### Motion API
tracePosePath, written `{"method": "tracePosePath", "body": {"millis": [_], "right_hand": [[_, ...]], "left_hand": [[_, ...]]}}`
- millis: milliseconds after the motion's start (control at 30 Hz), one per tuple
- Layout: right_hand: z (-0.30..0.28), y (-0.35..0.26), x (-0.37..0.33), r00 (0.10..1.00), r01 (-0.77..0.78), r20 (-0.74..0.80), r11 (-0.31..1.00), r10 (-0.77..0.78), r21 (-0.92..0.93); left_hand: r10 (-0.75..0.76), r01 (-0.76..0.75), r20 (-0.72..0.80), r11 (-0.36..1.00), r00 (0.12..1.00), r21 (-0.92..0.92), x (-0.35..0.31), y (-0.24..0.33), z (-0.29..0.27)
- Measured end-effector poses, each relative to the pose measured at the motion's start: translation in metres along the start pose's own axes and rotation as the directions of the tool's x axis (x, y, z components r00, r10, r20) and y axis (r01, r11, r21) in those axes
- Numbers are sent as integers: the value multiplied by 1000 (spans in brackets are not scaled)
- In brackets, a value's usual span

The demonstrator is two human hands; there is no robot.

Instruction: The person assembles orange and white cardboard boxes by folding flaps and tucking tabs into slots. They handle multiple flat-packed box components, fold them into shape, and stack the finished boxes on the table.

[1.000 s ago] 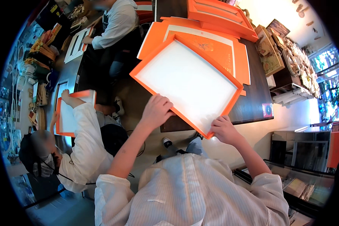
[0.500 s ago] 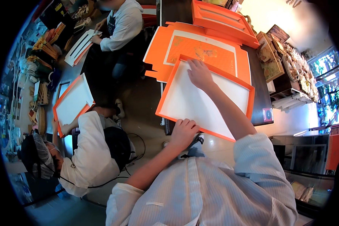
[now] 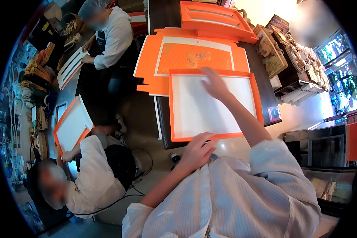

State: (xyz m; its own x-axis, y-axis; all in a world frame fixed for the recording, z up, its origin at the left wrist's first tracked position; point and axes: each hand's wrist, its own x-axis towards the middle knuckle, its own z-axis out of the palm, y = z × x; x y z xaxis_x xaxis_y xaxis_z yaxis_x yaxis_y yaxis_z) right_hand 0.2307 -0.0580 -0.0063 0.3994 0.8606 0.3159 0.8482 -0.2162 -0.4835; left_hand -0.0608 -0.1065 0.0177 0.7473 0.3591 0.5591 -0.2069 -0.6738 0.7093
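An orange shallow box tray (image 3: 210, 111) with a white inside lies open side up at the near edge of a dark table. Over its far wall is my right hand (image 3: 216, 85), fingers stretched out and slightly blurred; whether they touch the rim I cannot tell. My left hand (image 3: 196, 151) is at the tray's near wall, its fingers apart and partly smeared by motion. Beyond the tray, partly under it, lies a flat orange card blank (image 3: 146, 59) with tabbed edges and a pale-bordered printed panel (image 3: 194, 55).
Farther back stands an orange box with slots (image 3: 218, 20). Picture boards (image 3: 271, 51) lean at the right. On the left, one co-worker (image 3: 95, 174) holds another orange tray (image 3: 73, 125); a second (image 3: 111, 39) handles a white slotted piece (image 3: 71, 67). A black cable (image 3: 111, 197) crosses nearby.
The tray has turned to lie squarer to me, covering less of the printed panel. My left hand's fingers have left the near rim and spread. My right hand stays by the far wall.
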Motion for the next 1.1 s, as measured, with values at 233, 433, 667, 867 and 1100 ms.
{"method": "tracePosePath", "body": {"millis": [233, 433, 667, 867, 1100], "right_hand": [[-137, 119, -174, 660, -750, -227, 619, 716, -233], [-178, 134, -216, 613, -750, -14, 588, 790, 303], [-223, 172, -159, 684, -536, -171, 648, 709, 541], [-265, 266, 25, 764, -301, -344, 772, 547, 560], [-276, 398, 219, 824, -471, -160, 814, 544, 340]], "left_hand": [[-701, 738, -237, 657, 673, 153, 9, -66, -49], [-534, 581, -242, 785, 810, 214, 47, -68, -16], [-512, 429, -405, 858, 758, -282, 164, -100, -3], [-493, 579, -496, 815, 715, 25, 155, -133, 4], [-416, 436, -220, 546, 882, 716, 89, -104, 77]]}}
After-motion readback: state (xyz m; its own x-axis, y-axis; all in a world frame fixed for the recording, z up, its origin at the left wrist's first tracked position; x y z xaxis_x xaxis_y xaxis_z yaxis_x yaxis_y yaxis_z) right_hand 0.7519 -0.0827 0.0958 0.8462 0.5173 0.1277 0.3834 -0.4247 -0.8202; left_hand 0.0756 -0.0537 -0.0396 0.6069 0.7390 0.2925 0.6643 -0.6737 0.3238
